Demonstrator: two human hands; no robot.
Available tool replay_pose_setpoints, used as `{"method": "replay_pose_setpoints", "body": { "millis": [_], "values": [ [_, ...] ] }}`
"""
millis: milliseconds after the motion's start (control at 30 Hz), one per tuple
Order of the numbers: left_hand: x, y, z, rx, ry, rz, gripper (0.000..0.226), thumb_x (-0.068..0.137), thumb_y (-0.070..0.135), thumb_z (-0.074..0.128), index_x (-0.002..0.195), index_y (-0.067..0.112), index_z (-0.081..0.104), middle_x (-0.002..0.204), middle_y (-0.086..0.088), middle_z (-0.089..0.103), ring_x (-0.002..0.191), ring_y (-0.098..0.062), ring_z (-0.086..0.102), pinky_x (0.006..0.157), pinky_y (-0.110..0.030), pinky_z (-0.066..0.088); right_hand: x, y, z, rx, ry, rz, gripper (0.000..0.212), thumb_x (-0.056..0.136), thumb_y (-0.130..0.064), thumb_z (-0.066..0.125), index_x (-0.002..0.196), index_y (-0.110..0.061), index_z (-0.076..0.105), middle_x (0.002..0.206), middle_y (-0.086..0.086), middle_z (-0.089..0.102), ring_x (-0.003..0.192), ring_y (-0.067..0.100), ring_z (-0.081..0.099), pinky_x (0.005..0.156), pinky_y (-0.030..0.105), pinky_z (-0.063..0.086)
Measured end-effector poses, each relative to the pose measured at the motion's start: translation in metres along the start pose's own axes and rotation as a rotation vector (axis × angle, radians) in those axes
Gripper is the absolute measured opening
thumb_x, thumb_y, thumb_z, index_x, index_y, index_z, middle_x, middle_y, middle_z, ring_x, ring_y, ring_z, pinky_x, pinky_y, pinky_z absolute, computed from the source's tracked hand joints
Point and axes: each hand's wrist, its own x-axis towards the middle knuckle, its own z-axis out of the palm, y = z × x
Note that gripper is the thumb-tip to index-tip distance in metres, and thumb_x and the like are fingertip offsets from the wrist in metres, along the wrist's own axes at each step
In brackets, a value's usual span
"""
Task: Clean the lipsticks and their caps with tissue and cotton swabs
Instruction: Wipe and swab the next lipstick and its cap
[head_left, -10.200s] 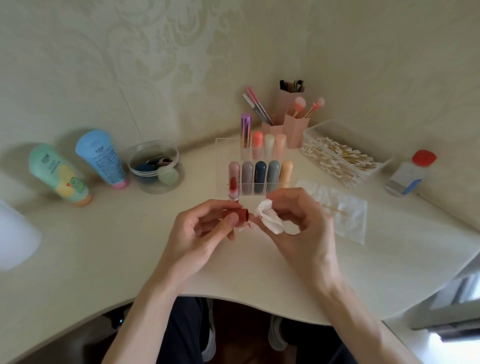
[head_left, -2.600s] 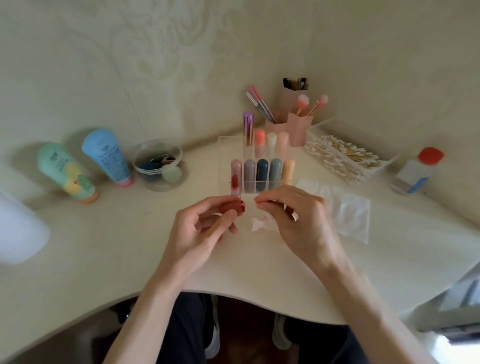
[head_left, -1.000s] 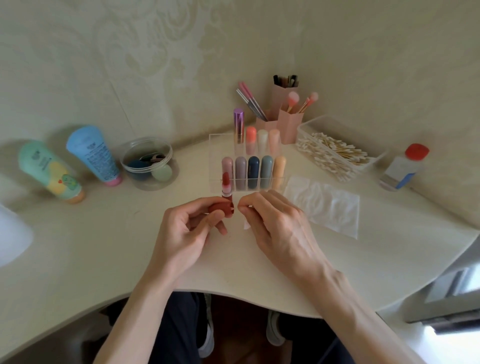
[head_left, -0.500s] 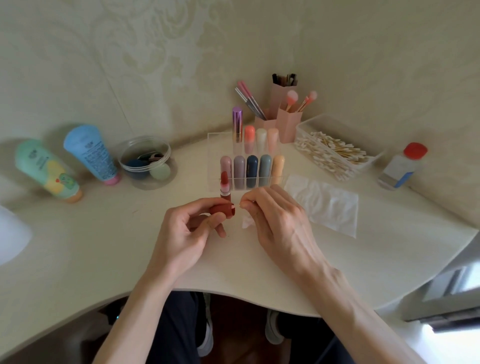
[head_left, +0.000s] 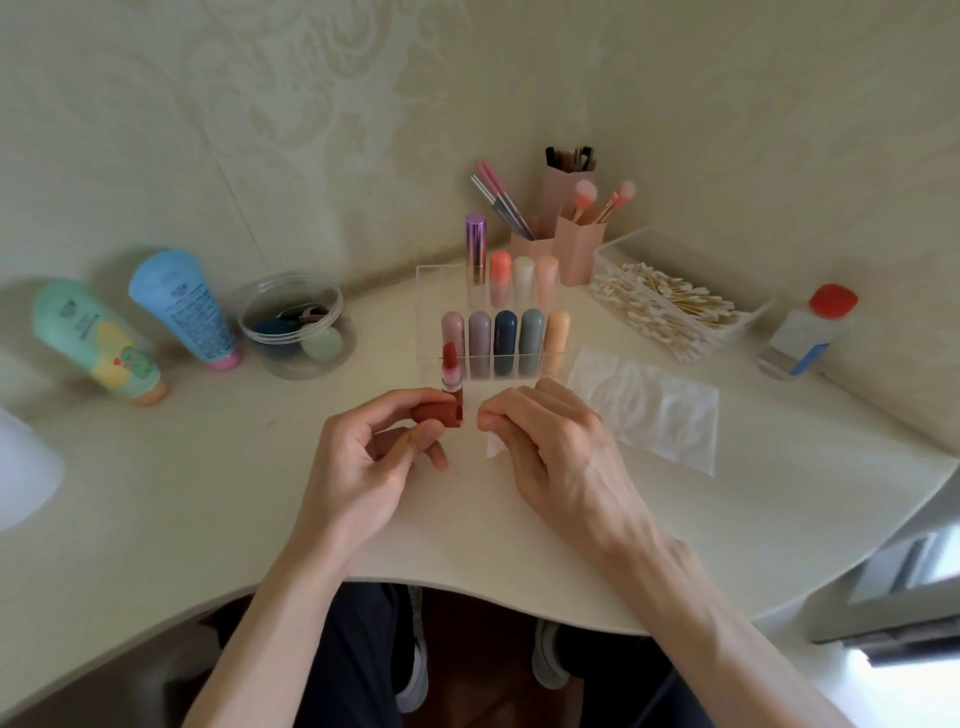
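The red cap (head_left: 439, 410) lies sideways in the left hand (head_left: 363, 467), gripped between the thumb and curled fingers just above the table (head_left: 208, 493). Its open end faces the right hand (head_left: 550, 441). Right behind the cap the uncapped lipstick (head_left: 450, 371) stands upright with its red tip up; whether the two touch cannot be told. The right hand's fingers are curled, thumb and forefinger tips pressed together beside the cap's mouth. Whether they pinch anything cannot be told. A crumpled tissue scrap (head_left: 493, 447) peeks out from under that hand.

Beyond the lipstick a clear rack (head_left: 423, 312) holds two rows of capped lipsticks. A flat tissue sheet (head_left: 644, 410) lies to the right of the hands, with a clear box (head_left: 649, 244) of swabs (head_left: 670, 306) behind it and a red-topped bottle (head_left: 810, 332) further right. Pink cups (head_left: 576, 244) of brushes stand in the corner. To the left are a round jar (head_left: 296, 327) and two tubes (head_left: 182, 306).
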Motion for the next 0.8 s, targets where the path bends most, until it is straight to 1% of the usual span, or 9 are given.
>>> {"method": "replay_pose_setpoints", "body": {
  "millis": [133, 233, 333, 400, 467, 533, 633, 700, 800],
  "values": [
    [-0.002, 0.004, -0.001, -0.039, 0.047, -0.019, 0.014, 0.098, 0.009, 0.068, 0.107, 0.014, 0.076, 0.1, -0.003, 0.077, 0.062, -0.023, 0.06, 0.056, -0.016, 0.042, 0.001, 0.003, -0.005, 0.05, 0.053, 0.045, 0.015, 0.105, -0.01, 0.059, 0.094, -0.011, 0.068, 0.085, -0.011, 0.062, 0.077, 0.014, 0.053, 0.069, 0.023, 0.043],
    [-0.003, 0.005, -0.002, 0.013, 0.058, -0.06, 0.009, 0.098, 0.02, 0.069, 0.102, 0.024, 0.077, 0.088, 0.002, 0.071, 0.055, -0.021, 0.049, 0.052, -0.028, 0.033, -0.001, 0.007, -0.007, 0.033, 0.094, 0.098, 0.011, 0.105, -0.011, 0.061, 0.095, -0.012, 0.068, 0.086, -0.013, 0.061, 0.078, 0.014, 0.053, 0.066, 0.022, 0.042],
    [-0.004, 0.009, -0.006, 0.205, 0.092, -0.012, 0.012, 0.092, 0.014, 0.077, 0.099, 0.024, 0.076, 0.087, 0.001, 0.074, 0.064, -0.01, 0.06, 0.055, -0.017, 0.043, -0.001, 0.01, -0.006, 0.009, 0.104, 0.137, 0.011, 0.105, -0.013, 0.061, 0.096, -0.013, 0.067, 0.084, -0.015, 0.056, 0.076, 0.011, 0.049, 0.064, 0.021, 0.037],
    [-0.003, 0.011, -0.014, 0.307, 0.159, 0.008, 0.015, 0.086, 0.011, 0.081, 0.096, 0.022, 0.075, 0.083, 0.002, 0.074, 0.071, -0.008, 0.065, 0.059, -0.013, 0.046, -0.001, 0.01, -0.005, -0.003, 0.11, 0.137, 0.012, 0.106, -0.015, 0.059, 0.096, -0.013, 0.066, 0.083, -0.012, 0.059, 0.075, 0.012, 0.049, 0.063, 0.024, 0.039],
    [0.0, 0.01, -0.026, 0.406, 0.219, 0.0, 0.018, 0.083, 0.013, 0.083, 0.093, 0.025, 0.074, 0.08, 0.006, 0.073, 0.068, -0.011, 0.064, 0.062, -0.016, 0.049, -0.001, 0.01, -0.004, -0.006, 0.121, 0.14, 0.015, 0.107, -0.019, 0.057, 0.096, -0.013, 0.066, 0.082, -0.009, 0.061, 0.075, 0.013, 0.05, 0.061, 0.027, 0.041],
    [0.004, 0.007, -0.038, 0.615, 0.28, 0.01, 0.02, 0.082, 0.016, 0.084, 0.09, 0.029, 0.072, 0.084, 0.01, 0.071, 0.066, -0.011, 0.061, 0.066, -0.023, 0.049, -0.001, 0.011, -0.003, -0.019, 0.128, 0.145, 0.017, 0.107, -0.021, 0.056, 0.096, -0.013, 0.066, 0.081, -0.008, 0.061, 0.075, 0.014, 0.05, 0.06, 0.029, 0.041],
    [0.008, 0.009, -0.05, 0.89, 0.305, 0.053, 0.02, 0.081, 0.018, 0.083, 0.086, 0.029, 0.067, 0.089, 0.014, 0.064, 0.065, -0.004, 0.059, 0.065, -0.028, 0.042, -0.002, 0.013, -0.002, -0.059, 0.124, 0.162, 0.014, 0.106, -0.019, 0.058, 0.097, -0.013, 0.067, 0.079, -0.009, 0.059, 0.074, 0.014, 0.049, 0.059, 0.028, 0.038],
    [0.011, 0.01, -0.052, 0.932, 0.289, 0.032, 0.018, 0.081, 0.019, 0.082, 0.088, 0.029, 0.069, 0.083, 0.017, 0.065, 0.064, -0.001, 0.06, 0.064, -0.028, 0.04, -0.001, 0.013, -0.002, -0.071, 0.113, 0.175, 0.01, 0.104, -0.016, 0.061, 0.097, -0.013, 0.067, 0.079, -0.011, 0.056, 0.074, 0.014, 0.049, 0.059, 0.027, 0.036],
    [0.016, 0.01, -0.049, 0.939, 0.246, 0.009, 0.017, 0.083, 0.022, 0.08, 0.094, 0.031, 0.071, 0.082, 0.017, 0.067, 0.065, 0.0, 0.06, 0.066, -0.029, 0.042, -0.001, 0.013, -0.003, -0.075, 0.092, 0.181, 0.006, 0.103, -0.014, 0.065, 0.097, -0.013, 0.068, 0.08, -0.008, 0.061, 0.075, 0.014, 0.05, 0.059, 0.029, 0.04]
  ]
}}
